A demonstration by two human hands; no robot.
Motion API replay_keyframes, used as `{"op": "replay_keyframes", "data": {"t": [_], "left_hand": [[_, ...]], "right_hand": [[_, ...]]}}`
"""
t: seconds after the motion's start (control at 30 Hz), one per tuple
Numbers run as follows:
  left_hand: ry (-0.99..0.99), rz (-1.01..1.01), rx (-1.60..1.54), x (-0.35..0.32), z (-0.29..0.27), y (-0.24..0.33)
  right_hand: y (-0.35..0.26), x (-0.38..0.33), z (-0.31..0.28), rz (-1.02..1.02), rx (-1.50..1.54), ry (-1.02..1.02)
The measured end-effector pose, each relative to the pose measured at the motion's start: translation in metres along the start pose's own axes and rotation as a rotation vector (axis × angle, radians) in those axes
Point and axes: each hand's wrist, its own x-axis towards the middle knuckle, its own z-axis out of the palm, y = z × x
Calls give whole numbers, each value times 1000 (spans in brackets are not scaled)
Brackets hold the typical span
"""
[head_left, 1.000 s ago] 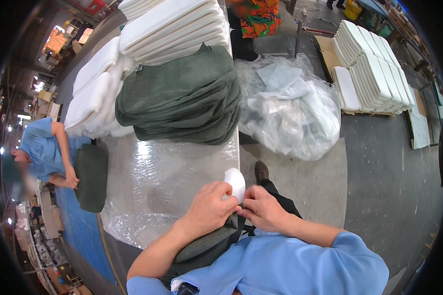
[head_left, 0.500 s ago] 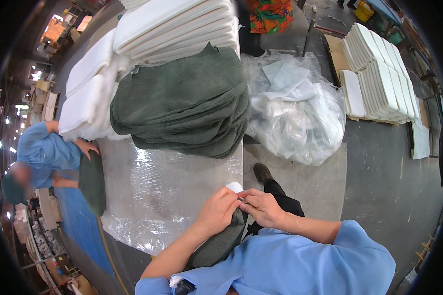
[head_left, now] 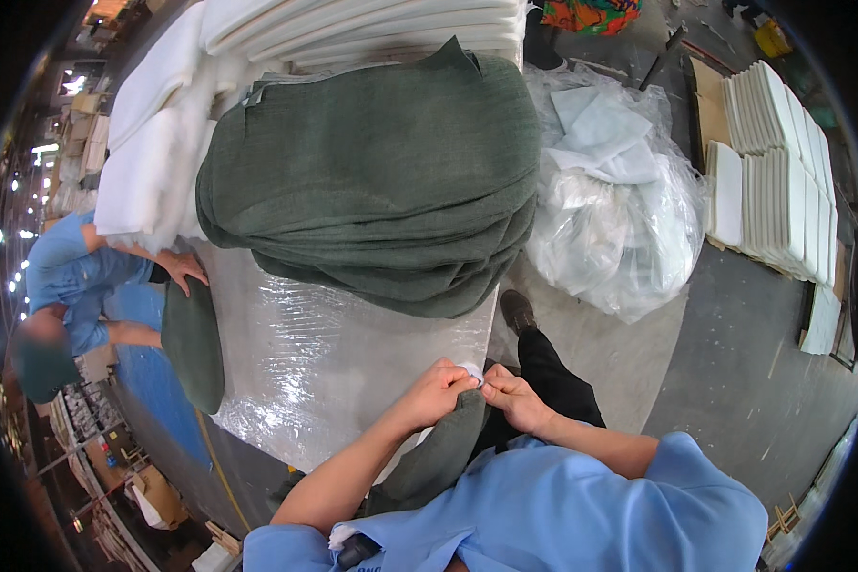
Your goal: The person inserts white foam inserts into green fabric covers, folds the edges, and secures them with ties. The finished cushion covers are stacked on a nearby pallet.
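Note:
My left hand (head_left: 436, 393) and my right hand (head_left: 515, 398) meet near the table's front right corner, their fingers pinched together. Between them is the upper end of a dark green fabric cover (head_left: 439, 456), which hangs down along my front. A small white piece (head_left: 473, 373) shows at the fingertips; the fingers hide most of it, and I cannot tell what it is. Beyond my hands lies a tall pile of similar green fabric covers (head_left: 372, 162) on the table.
Plastic film wraps the table top (head_left: 305, 334). White padding slabs (head_left: 372, 29) are stacked behind the green pile. At right stand a clear plastic bag (head_left: 620, 229) and more white slabs (head_left: 772, 172). At left, a co-worker (head_left: 76, 286) handles a green cover (head_left: 193, 343).
The view has shifted, so the green pile appears larger. My hands still pinch the cover's end, with fingers slightly rearranged. The co-worker's hand remains on the other cover.

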Motion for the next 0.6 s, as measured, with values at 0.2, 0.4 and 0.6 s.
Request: {"op": "replay_keyframes", "data": {"t": [0.2, 0.4, 0.6], "left_hand": [[-32, -155, -162, 15, 4, -22], [183, 245, 175, 3, 13, -9], [256, 321, 366, 9, 5, -6]], "right_hand": [[34, 18, -6, 143, 74, -59], [23, -3, 16, 7, 141, 37], [6, -8, 29, -3, 188, 217]]}}
